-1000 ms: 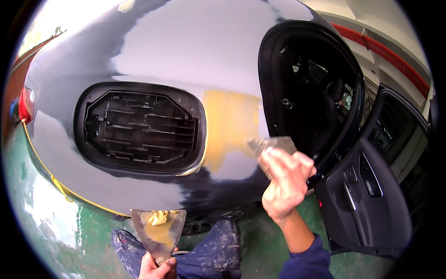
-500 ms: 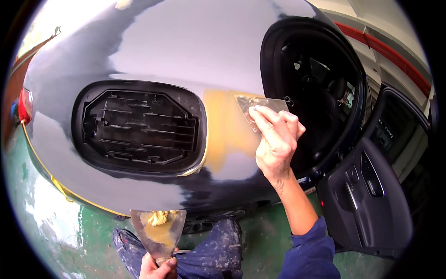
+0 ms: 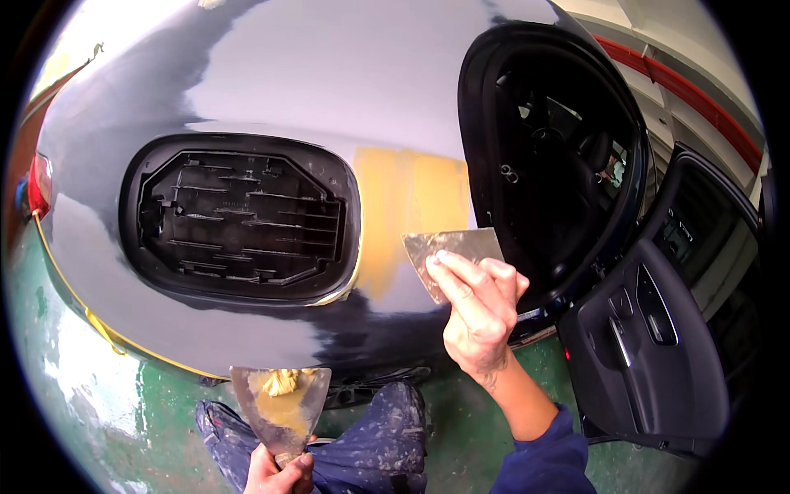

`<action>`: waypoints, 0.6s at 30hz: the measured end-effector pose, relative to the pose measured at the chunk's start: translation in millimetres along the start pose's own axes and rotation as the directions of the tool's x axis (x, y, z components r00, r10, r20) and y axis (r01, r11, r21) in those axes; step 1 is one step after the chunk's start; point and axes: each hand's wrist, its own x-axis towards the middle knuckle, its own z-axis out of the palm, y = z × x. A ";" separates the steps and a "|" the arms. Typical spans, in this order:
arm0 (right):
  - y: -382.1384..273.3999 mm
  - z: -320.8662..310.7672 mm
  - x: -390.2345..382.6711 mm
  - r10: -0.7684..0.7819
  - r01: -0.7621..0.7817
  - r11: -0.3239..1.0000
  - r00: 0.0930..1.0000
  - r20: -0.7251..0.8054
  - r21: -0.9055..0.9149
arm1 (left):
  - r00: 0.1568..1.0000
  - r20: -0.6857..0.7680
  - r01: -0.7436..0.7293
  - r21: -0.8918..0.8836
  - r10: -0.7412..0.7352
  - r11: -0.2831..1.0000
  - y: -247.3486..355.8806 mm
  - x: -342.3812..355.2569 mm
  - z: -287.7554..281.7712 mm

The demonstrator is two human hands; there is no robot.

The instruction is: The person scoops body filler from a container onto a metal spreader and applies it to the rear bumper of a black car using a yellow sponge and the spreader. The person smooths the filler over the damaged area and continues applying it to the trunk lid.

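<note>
Our right hand (image 3: 477,309), arm raised, pinches a thin grey metal spreader blade (image 3: 453,251) against the dark car panel (image 3: 271,90), just right of the yellow filler patch (image 3: 403,214). Our left hand (image 3: 276,471) grips a filler-loaded metal scraper (image 3: 278,403) low, near our knee.

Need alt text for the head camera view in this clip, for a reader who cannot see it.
A person's right hand presses a flat metal spreader against a dark car body panel, beside a yellow filler patch. The left hand holds a wider scraper loaded with yellow filler, low in the picture; an open car door stands to the right.
</note>
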 end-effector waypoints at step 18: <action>30.9 39.4 56.3 -0.030 0.022 0.999 0.978 -0.208 -0.037 | 1.000 -0.018 0.006 -0.022 -0.006 1.000 3.4 -9.2 1.5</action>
